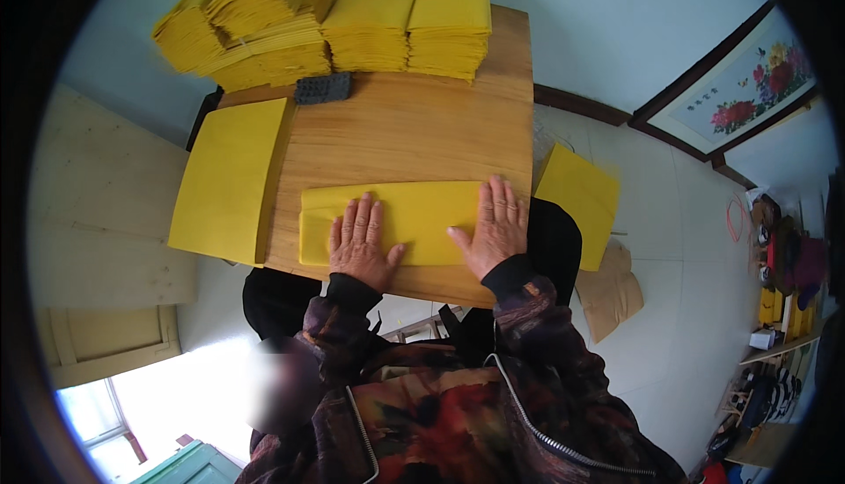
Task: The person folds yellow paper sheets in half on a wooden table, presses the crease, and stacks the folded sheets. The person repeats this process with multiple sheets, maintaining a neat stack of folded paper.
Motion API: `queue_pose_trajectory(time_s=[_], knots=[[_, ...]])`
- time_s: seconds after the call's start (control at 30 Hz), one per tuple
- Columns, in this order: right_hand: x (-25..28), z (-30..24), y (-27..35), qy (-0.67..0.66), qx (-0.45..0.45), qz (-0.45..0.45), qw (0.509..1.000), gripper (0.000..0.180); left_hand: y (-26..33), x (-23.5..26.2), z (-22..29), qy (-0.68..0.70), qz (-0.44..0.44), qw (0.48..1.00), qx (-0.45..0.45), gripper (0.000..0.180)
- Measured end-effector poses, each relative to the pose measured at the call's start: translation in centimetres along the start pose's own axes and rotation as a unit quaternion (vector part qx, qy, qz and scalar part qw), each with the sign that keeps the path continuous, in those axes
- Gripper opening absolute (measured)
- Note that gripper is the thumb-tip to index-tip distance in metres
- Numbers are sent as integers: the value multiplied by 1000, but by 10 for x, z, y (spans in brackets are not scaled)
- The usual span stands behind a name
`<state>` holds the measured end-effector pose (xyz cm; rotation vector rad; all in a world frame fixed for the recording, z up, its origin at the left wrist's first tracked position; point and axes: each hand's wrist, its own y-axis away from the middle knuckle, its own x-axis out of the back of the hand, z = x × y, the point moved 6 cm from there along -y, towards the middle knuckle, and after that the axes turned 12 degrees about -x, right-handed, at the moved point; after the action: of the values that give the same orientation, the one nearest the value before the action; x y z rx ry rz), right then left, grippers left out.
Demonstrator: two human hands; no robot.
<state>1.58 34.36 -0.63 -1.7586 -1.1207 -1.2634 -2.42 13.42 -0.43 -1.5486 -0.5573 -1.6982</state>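
Note:
A folded yellow sheet [424, 220] lies lengthwise along the near edge of the wooden table, its long fold on the far side. My left hand [361, 239] rests flat on its left part, palm down with the fingers pointing away from me. On the right part lies my right hand [493, 231], also flat, with its thumb spread toward the middle of the sheet. Neither hand grips anything. Whether the sheet is paper or cloth I cannot tell.
The wooden table [396, 132] carries a squared yellow stack [227, 176] at left, folded yellow bundles [370, 22] at the back and a dark grey textured block [323, 88]. Another yellow stack [576, 198] stands right of the table, near brown paper [612, 295]. Shelves [783, 343] hold shoes far right.

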Motion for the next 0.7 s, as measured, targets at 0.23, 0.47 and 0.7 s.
queue_pose_trajectory(time_s=[0.23, 0.47, 0.7], knots=[[10, 28, 1, 30, -21, -30, 999, 82, 1, -1, 1, 7, 0, 1000, 26, 74], [19, -44, 19, -35, 118, 30, 992, 65, 1, -2, 1, 7, 2, 1000, 15, 73], [-16, -73, 8, -14, 119, -44, 992, 66, 1, -1, 1, 23, 0, 1000, 14, 72]])
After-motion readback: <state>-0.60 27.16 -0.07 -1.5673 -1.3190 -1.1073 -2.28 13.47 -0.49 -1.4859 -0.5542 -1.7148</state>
